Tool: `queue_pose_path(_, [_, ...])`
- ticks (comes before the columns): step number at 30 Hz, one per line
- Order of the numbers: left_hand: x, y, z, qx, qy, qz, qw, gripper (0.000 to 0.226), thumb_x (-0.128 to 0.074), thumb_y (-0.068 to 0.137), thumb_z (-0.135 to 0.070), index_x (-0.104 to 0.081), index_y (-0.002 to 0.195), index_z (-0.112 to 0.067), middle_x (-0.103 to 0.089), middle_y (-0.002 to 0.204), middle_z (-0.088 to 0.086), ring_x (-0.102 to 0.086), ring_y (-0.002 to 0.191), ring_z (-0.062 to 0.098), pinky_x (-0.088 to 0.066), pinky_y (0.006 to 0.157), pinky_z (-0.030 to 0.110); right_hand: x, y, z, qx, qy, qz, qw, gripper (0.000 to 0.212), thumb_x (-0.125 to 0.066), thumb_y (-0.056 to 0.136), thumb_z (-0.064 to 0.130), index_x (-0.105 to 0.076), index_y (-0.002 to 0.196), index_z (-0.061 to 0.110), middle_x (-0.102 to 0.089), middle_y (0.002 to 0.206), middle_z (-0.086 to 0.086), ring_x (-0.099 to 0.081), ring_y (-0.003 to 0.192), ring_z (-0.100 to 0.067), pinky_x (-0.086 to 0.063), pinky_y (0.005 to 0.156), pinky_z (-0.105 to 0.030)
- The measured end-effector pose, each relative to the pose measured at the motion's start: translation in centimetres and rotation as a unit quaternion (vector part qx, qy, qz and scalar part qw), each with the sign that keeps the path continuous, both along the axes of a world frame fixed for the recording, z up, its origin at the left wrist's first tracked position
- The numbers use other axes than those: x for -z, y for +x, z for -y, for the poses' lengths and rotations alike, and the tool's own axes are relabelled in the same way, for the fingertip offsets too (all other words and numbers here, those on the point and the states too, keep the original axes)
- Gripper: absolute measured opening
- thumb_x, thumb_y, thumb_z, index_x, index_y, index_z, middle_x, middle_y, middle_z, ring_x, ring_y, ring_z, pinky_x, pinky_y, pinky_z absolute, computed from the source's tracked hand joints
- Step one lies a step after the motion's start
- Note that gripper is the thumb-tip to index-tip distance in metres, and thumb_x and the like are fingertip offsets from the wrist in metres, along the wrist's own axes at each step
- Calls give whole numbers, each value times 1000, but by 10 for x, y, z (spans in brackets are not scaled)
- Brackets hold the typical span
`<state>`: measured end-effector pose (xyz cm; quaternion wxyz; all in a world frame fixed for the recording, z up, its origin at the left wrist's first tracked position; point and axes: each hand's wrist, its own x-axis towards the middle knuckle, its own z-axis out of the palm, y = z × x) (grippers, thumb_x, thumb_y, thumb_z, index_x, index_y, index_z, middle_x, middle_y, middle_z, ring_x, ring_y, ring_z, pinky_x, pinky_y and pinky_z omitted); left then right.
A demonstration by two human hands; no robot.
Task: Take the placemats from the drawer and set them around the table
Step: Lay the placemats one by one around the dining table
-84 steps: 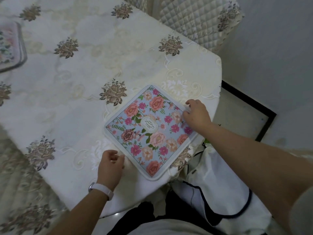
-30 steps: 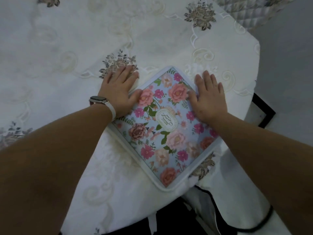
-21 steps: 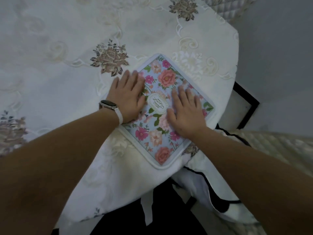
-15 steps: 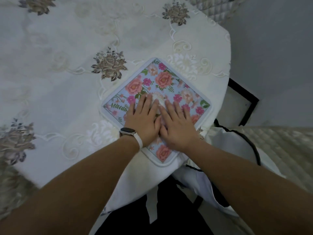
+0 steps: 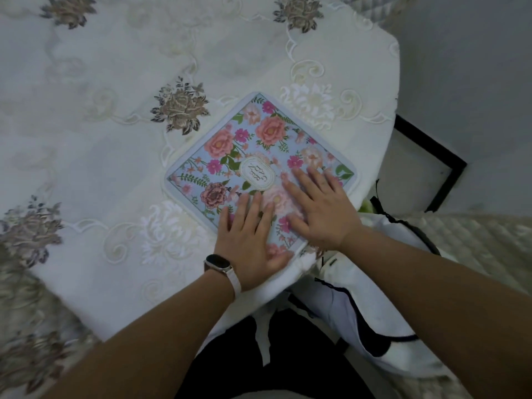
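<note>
A square placemat [image 5: 247,148] with pink and peach flowers on pale blue and a white border lies flat near the table's front right edge, turned like a diamond. My left hand [image 5: 249,240], with a watch on the wrist, rests flat on the mat's near corner, fingers spread. My right hand [image 5: 322,210] lies flat beside it on the mat's right part, fingers apart. Neither hand grips anything. The mat's near corner is hidden under my hands.
The table [image 5: 100,139] wears a cream embroidered cloth with brown roses. A quilted chair back [image 5: 374,7] stands at the far right corner, another quilted cushion [image 5: 475,240] at the right. Grey floor with a black-framed tile [image 5: 426,168] lies beyond the table edge.
My two hands slid from the mat's far corners, across its middle, down to its near corner. The mat stayed in place, flat on the cloth.
</note>
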<state>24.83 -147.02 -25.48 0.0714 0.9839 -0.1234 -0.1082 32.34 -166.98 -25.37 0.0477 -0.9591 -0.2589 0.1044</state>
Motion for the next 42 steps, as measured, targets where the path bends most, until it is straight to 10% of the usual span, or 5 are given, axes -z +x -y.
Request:
queue_pose_path(9, [-11,-30,-2,-71,15,-42,996,85,-14,83,-82,3,152,-34,0,162,-1,9,148,21,-1,117,54,5,52,77,112,-5,-58,992,71,-4,93,70,2,155,36,4,166,3,7,150,-18,6,117,-41])
queue_pose_path(14, [-18,-63,-41,-147,36,-80,985,78,-2,85,-78,21,147,-37,17,159,-5,11,148,22,-2,116,54,1,60,105,132,-29,-82,988,80,6,87,76,6,154,34,11,164,9,7,151,-19,-11,118,-50])
queue_pose_path(24, [-54,-110,-70,-258,-22,-66,964,65,-47,90,-48,-32,149,-23,-34,155,3,-30,142,21,-23,115,45,-39,44,59,45,27,9,999,49,-49,95,37,-48,137,12,-46,144,-14,-42,132,-29,-30,110,-50])
queue_pose_path(42, [-169,-218,-216,-315,-14,158,936,52,-49,81,-38,-61,125,-12,-60,129,12,-56,117,32,-46,96,51,-146,-79,-215,-222,146,-2,964,43,-53,95,33,-56,133,14,-57,133,-4,-52,120,-25,-38,101,-39])
